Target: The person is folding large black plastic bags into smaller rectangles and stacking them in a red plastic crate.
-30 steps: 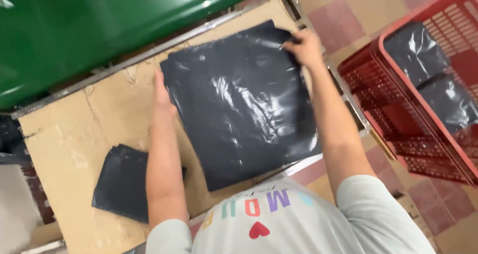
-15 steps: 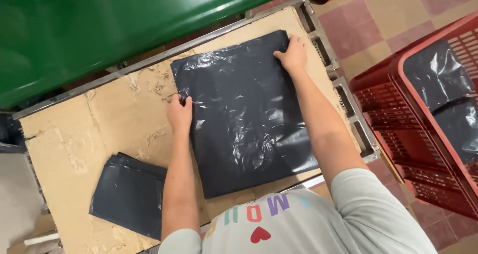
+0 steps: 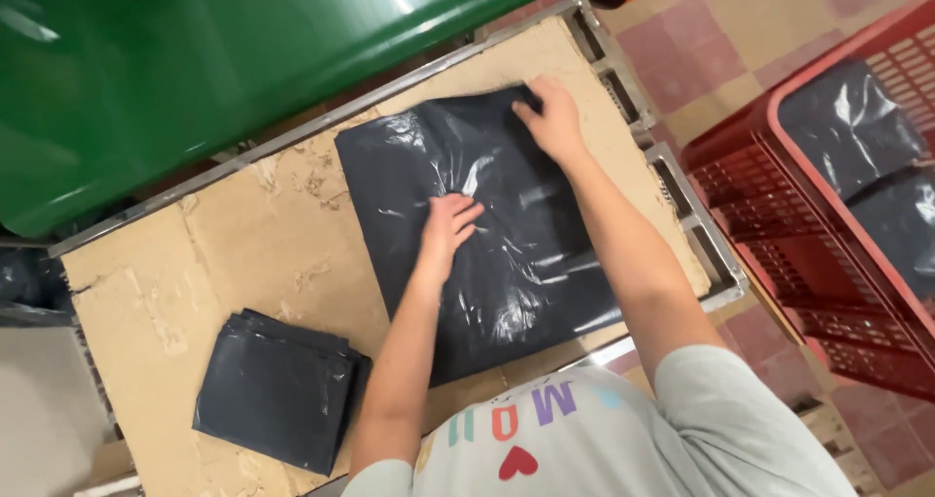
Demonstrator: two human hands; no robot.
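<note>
Overhead, a person in a pale grey shirt leans over a cardboard-covered table (image 3: 243, 254). A large black plastic bag (image 3: 506, 263) lies flat across the right half of the cardboard, reaching from near the far edge to the near edge. The left hand (image 3: 446, 229) rests open, palm down with fingers spread, on the middle of the bag. The right hand (image 3: 553, 119) presses on the bag's far right corner, fingers curled loosely; whether it pinches the plastic cannot be told. A stack of folded black bags (image 3: 278, 390) sits near the table's near left corner, well apart from the hands. A green bin (image 3: 195, 69) stands beyond the far edge. A red plastic crate (image 3: 779, 224) holding more black bags stands on the tiled floor to the right.
</note>
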